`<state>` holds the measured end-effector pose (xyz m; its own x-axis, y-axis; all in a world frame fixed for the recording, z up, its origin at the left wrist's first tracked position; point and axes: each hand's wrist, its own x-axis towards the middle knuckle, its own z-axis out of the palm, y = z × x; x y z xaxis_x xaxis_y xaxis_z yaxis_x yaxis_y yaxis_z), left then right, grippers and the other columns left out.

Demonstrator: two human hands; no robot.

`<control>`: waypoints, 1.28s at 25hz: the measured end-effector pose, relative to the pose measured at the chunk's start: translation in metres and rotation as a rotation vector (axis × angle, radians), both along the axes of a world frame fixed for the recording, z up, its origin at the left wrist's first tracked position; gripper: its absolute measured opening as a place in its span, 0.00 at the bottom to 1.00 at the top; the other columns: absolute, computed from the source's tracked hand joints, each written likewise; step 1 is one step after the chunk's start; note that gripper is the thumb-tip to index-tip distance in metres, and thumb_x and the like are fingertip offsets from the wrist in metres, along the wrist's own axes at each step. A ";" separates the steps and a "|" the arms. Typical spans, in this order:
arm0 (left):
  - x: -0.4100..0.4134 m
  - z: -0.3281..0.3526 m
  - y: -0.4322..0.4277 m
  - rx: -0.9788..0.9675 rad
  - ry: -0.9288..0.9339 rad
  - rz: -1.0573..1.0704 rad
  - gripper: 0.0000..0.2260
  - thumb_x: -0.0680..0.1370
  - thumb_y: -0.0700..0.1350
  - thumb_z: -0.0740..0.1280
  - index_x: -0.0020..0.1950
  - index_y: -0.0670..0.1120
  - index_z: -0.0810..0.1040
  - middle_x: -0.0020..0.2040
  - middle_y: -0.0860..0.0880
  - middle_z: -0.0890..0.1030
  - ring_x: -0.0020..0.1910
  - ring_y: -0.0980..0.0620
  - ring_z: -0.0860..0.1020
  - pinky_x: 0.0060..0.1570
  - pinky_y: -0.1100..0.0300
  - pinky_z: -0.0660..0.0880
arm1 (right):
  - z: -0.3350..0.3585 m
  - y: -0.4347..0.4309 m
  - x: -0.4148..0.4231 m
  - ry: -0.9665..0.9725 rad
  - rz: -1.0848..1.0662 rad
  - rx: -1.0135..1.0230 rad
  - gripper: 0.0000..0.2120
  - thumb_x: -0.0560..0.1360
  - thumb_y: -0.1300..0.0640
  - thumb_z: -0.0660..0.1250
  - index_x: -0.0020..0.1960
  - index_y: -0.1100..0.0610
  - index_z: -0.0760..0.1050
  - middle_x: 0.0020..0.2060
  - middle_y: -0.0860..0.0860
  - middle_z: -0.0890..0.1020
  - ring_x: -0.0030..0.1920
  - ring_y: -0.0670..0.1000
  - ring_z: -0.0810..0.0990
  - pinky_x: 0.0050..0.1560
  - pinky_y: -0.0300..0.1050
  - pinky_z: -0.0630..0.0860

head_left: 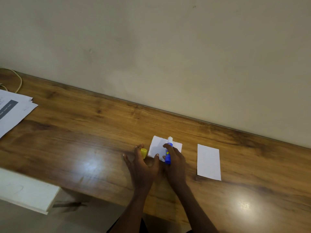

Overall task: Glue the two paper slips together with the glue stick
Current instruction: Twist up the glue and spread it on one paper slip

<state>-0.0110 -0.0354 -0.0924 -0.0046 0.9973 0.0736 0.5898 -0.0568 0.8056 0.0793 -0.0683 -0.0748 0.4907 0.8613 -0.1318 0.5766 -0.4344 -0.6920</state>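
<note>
Holding the glue stick (168,153) in our right hand (176,163), we have its blue barrel clamped between thumb and fingers, with the white glue end pointing to the far side and lying over the first paper slip (159,147). That slip sits flat on the wooden table (87,135), just beyond both hands, and part of its near edge is hidden under our fingers. Whether the glue tip actually touches the paper is hard to tell from this angle; it looks to be at or just above the far edge of the slip.

Our left hand (143,163) rests on the table just left of that slip, fingers spread apart, its thumb pressing the near left corner of the paper. The yellow cap (143,153) lies tucked against the fingers of this hand, at the left side of the slip; the hand appears to steady it loosely rather than grip it.

The second paper slip (209,162) lies flat and alone to the right, well apart from the first slip and untouched by either hand.

At the far left edge of the table we see a loose stack of printed sheets (12,111), with a pale cable (18,81) curling behind it near the wall (151,47).
</note>
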 end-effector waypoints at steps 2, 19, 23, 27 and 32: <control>0.001 0.000 0.000 -0.015 -0.030 0.029 0.23 0.69 0.51 0.71 0.59 0.45 0.70 0.52 0.43 0.81 0.56 0.43 0.77 0.73 0.46 0.44 | 0.009 0.007 0.023 0.055 0.191 -0.021 0.23 0.71 0.64 0.67 0.64 0.54 0.67 0.65 0.55 0.73 0.65 0.55 0.70 0.68 0.49 0.64; 0.000 0.008 0.000 -0.051 0.072 0.005 0.28 0.68 0.50 0.71 0.64 0.42 0.67 0.58 0.42 0.78 0.60 0.43 0.76 0.73 0.51 0.39 | 0.009 0.028 0.009 0.427 -0.140 0.274 0.07 0.71 0.65 0.67 0.48 0.66 0.77 0.42 0.55 0.80 0.36 0.44 0.76 0.37 0.23 0.72; 0.000 0.008 0.000 -0.040 0.078 -0.003 0.27 0.68 0.50 0.71 0.64 0.42 0.68 0.57 0.42 0.78 0.58 0.44 0.77 0.72 0.52 0.38 | 0.006 0.025 0.010 0.397 -0.092 0.260 0.05 0.70 0.64 0.69 0.46 0.63 0.78 0.42 0.59 0.82 0.35 0.47 0.76 0.36 0.23 0.72; 0.002 0.008 0.001 -0.046 0.088 0.003 0.27 0.68 0.51 0.71 0.63 0.42 0.68 0.58 0.42 0.78 0.56 0.44 0.78 0.72 0.52 0.39 | 0.002 0.025 0.008 0.301 -0.140 0.304 0.06 0.70 0.65 0.69 0.46 0.65 0.77 0.41 0.60 0.82 0.34 0.42 0.74 0.36 0.20 0.69; 0.001 0.006 0.001 -0.052 0.122 0.000 0.28 0.69 0.52 0.71 0.64 0.43 0.67 0.58 0.40 0.78 0.57 0.43 0.78 0.72 0.52 0.38 | -0.001 0.027 0.017 0.173 -0.184 0.327 0.08 0.69 0.63 0.70 0.47 0.65 0.77 0.42 0.62 0.83 0.33 0.43 0.72 0.35 0.20 0.68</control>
<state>-0.0096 -0.0342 -0.0868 0.0008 0.9998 0.0214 0.6835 -0.0162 0.7298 0.0963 -0.0409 -0.0756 0.6353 0.7712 0.0401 0.3728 -0.2608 -0.8905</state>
